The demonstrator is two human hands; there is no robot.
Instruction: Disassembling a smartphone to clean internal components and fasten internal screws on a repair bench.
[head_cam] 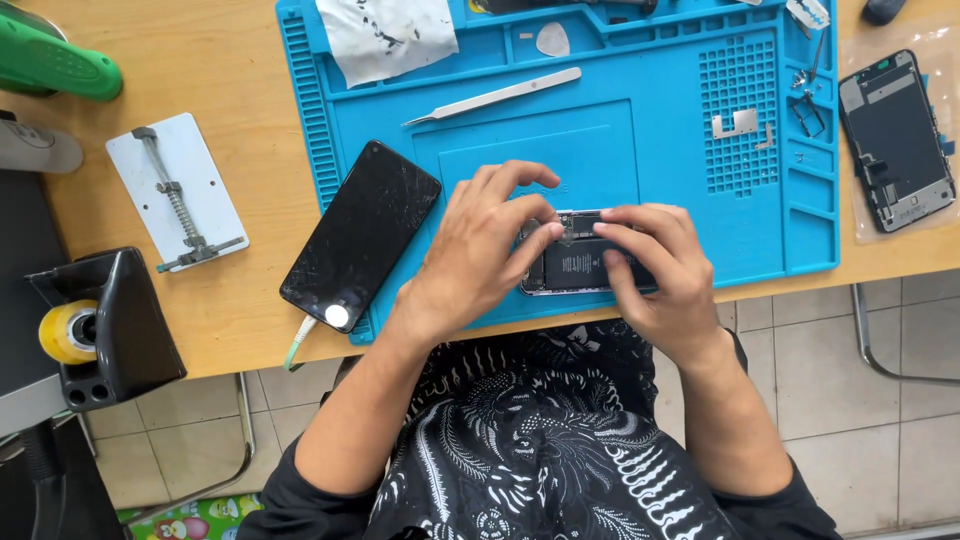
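— Hands first: left hand (478, 255) arched over the left end of a small opened black phone body with its dark battery exposed (580, 266), fingers curled, thumb and forefinger nearly pinched together at the phone's upper edge. Grip narrow, tips touching the phone near its top middle; whether anything tiny sits between them, cannot tell.

— And the other?

— Right hand (660, 275) laid over the right end, forefinger stretched leftward along the upper edge to meet the left fingertips, thumb down along the battery. Grip loosely closed on the phone body, pressing rather than lifting.

— Position of the phone?

— Flat on the bright blue silicone repair mat (700, 215), near its front edge, close to the body. Long axis running left to right, open side up. Which end is the top, hidden under the hands.

— Around it?

— Just left, a black smartphone with a cracked glass face (360, 235), tilted, half off the mat onto the wooden tabletop (230, 310). Further back on the mat, slim silver metal tweezers (495, 97), tips pointing left, and a stained white cloth (388, 35). Well apart at the right, a detached black phone screen panel (896, 140) on the tabletop.
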